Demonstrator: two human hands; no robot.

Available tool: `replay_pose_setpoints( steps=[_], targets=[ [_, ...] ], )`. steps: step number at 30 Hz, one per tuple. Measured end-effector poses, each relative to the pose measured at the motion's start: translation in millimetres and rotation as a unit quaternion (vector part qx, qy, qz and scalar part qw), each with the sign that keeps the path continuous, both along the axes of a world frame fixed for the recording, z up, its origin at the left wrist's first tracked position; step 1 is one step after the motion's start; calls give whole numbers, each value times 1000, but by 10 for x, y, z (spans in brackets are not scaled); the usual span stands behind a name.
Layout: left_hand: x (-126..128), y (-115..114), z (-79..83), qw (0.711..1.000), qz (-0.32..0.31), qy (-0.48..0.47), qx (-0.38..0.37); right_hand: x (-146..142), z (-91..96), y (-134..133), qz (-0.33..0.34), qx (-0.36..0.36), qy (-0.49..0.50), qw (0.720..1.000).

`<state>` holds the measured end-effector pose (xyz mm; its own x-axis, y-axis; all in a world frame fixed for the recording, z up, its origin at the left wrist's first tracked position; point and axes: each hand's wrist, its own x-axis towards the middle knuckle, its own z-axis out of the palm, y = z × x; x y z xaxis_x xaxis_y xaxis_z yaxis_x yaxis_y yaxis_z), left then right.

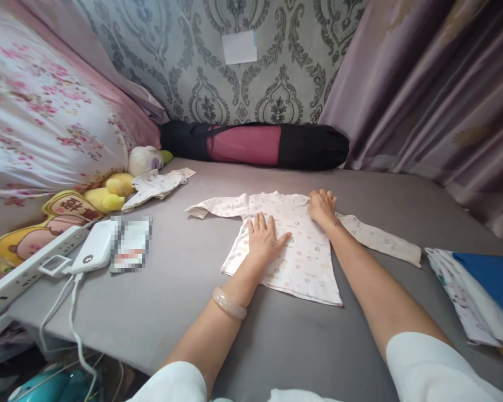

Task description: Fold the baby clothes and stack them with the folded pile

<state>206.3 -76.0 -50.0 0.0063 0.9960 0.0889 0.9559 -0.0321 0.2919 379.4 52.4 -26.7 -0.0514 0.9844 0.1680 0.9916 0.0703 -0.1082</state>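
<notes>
A small long-sleeved baby shirt, pale pink-white with a scattered print, lies spread on the grey bed surface. Its left-hand sleeve points out sideways, while the other sleeve slants down to the right. My left hand rests flat on the shirt's front with fingers spread. At the shoulder on the right, my right hand has its fingers bent and closed on the fabric; the fingertips are partly hidden. A pale bangle circles my left wrist.
Folded cloths lie at the right edge. To the left are a white power bank with cables, a blurred packet, another small garment and plush toys. A black-and-red long bag lies along the wall.
</notes>
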Motion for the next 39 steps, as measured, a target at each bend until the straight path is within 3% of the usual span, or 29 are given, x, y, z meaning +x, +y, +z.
replay_pose_setpoints(
  steps=[5, 9, 14, 17, 23, 27, 31, 39],
  targets=[
    [-3, 9, 15, 1000, 13, -9, -4, -104, -49, -131, -32, 41, -11, 999],
    [-31, 7, 46, 1000, 9, -7, 3, -219, -85, -319, -2, 44, 4, 999],
    [-39, 12, 31, 999, 34, 3, -2, -350, -224, -550, 20, -54, 35, 998],
    [-35, 4, 6, 998, 65, 8, -9, -348, -265, -531, -7, -86, 33, 996],
    [-44, -9, -28, 996, 84, 14, 2, -314, -201, -446, -46, -63, 15, 997],
    [-45, -7, 5, 999, 37, 3, 31, -475, -92, -433, 37, 16, 5, 999],
    [-63, 4, 36, 999, -10, -18, 40, -784, 33, -270, 152, 19, 1, 988],
    [-129, 71, 43, 1000, 8, -29, 4, -1128, 98, 88, 177, -29, -45, 983]
  ],
)
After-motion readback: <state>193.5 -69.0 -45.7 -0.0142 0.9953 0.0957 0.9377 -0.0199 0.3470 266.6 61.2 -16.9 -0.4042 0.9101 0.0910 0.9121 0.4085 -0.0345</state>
